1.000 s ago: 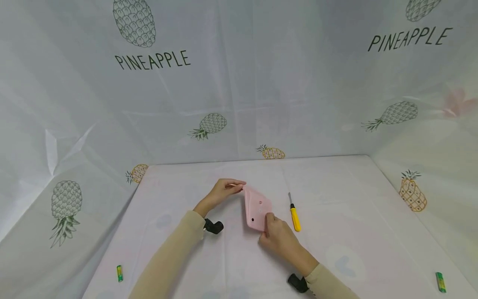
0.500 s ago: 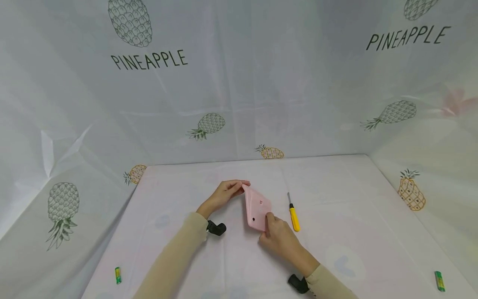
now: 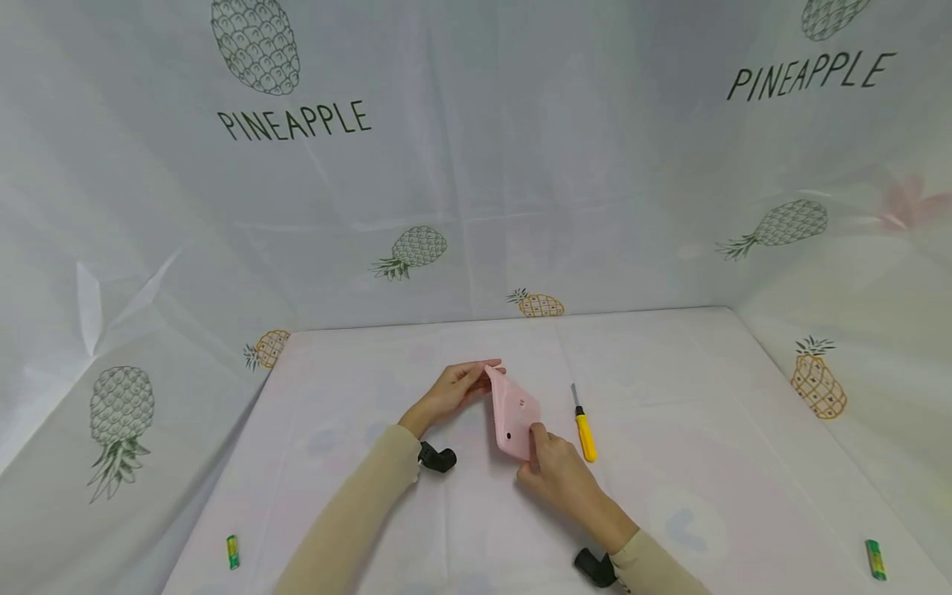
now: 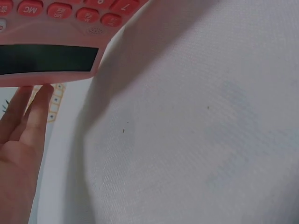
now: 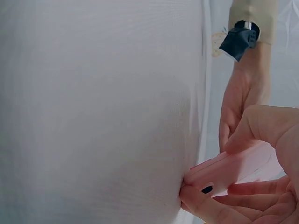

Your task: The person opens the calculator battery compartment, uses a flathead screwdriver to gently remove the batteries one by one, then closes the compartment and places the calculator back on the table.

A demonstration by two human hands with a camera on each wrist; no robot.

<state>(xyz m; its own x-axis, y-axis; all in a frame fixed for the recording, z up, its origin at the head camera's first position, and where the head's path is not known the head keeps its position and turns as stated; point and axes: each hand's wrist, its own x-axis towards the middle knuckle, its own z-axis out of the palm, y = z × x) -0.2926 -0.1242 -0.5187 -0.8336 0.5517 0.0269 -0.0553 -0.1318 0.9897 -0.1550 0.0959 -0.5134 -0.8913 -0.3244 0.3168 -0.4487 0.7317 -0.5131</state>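
Observation:
A pink calculator (image 3: 513, 417) is tilted up on edge over the table, its back towards the right in the head view. Its red keys and dark display (image 4: 46, 58) show in the left wrist view. My right hand (image 3: 561, 475) grips its near lower end between thumb and fingers. At the upper far end is my left hand (image 3: 454, 388), its straight fingers (image 4: 39, 112) touching the edge beside the display. The right wrist view shows my right thumb and fingers (image 5: 205, 205) on either side of the pink casing.
A screwdriver (image 3: 584, 430) with a yellow handle lies right of the calculator. One green battery (image 3: 233, 552) is at the table's front left, another battery (image 3: 875, 559) at the front right. Pineapple-printed sheeting (image 3: 476, 165) rises behind the table. Black camera mounts (image 3: 437, 457) sit on both wrists.
My left hand has slid slightly right and further over the calculator's upper edge. The calculator has turned a little, showing a narrower back. My right hand has barely moved.

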